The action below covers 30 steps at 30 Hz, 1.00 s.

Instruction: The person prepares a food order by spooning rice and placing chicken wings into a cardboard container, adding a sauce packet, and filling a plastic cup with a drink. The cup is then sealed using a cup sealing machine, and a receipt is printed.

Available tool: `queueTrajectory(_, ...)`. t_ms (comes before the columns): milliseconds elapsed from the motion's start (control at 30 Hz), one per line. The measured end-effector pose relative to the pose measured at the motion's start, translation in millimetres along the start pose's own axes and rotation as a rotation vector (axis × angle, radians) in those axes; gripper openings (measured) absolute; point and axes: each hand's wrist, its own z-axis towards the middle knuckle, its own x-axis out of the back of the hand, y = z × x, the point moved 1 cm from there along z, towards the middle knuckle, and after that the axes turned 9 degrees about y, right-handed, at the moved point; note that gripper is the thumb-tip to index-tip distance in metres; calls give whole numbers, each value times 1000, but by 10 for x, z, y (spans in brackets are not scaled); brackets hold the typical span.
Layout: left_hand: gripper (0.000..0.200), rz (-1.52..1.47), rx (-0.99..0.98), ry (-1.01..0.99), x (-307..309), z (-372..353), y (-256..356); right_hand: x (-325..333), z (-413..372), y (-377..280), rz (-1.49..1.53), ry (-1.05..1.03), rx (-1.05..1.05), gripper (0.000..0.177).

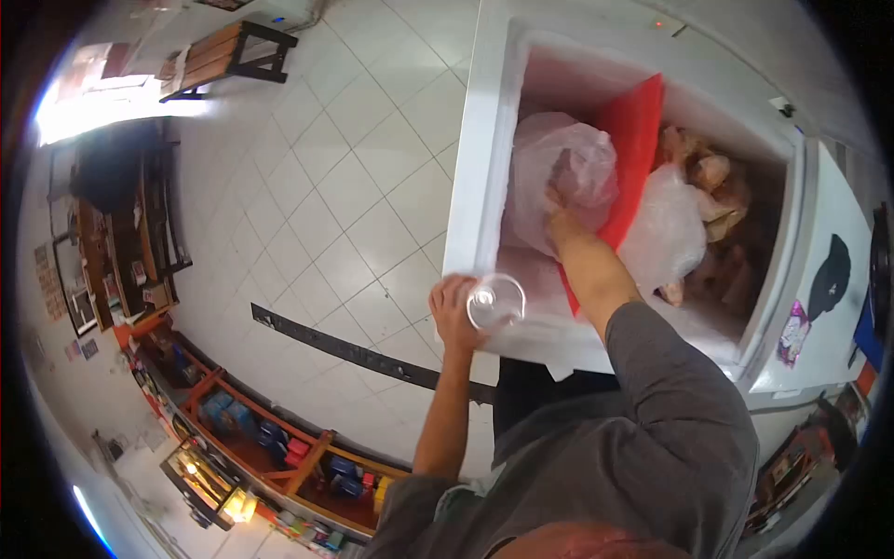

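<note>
My left hand (456, 312) is closed around a clear drinking glass (495, 303), at the near left corner of an open white chest freezer (475, 168). My right hand (556, 198) reaches down into the mouth of a translucent plastic bag (591, 163) in the freezer's left section. The bag hides most of its fingers, so I cannot see whether they hold anything. A red divider panel (638, 130) stands upright beside that bag. On its other side lie a filled whitish plastic bag (666, 228) and brownish wrapped food (717, 186).
The freezer's lid section (815, 317) on the right bears a dark cap-shaped item (831, 277) and a small purple packet (793, 334). A dark strip (363, 356) crosses the tiled floor (335, 168). Wooden shelves with goods (298, 480) line the lower left; a wooden bench (223, 56) stands farther off.
</note>
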Motion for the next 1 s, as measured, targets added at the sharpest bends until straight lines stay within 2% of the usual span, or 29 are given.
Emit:
queueTrajectory(67, 71, 51, -20, -51, 14, 4, 35, -128, 51, 156, -35, 8, -40, 36)
queueTrajectory(200, 67, -8, 76, -52, 64, -27, 80, -303, 120, 666, -117, 15, -103, 36)
queueTrajectory(467, 75, -5, 12, -111, 97, -134, 12, 59, -52, 1643, -240, 103, -242, 36)
queueTrajectory(833, 70, 2, 58, -105, 110, -134, 28, 754, -226, 1958, -342, 187, -300, 37)
queueTrajectory(1000, 69, 24, 20, -101, 87, -157, -32, 919, -248, 2012, -366, 221, -304, 37)
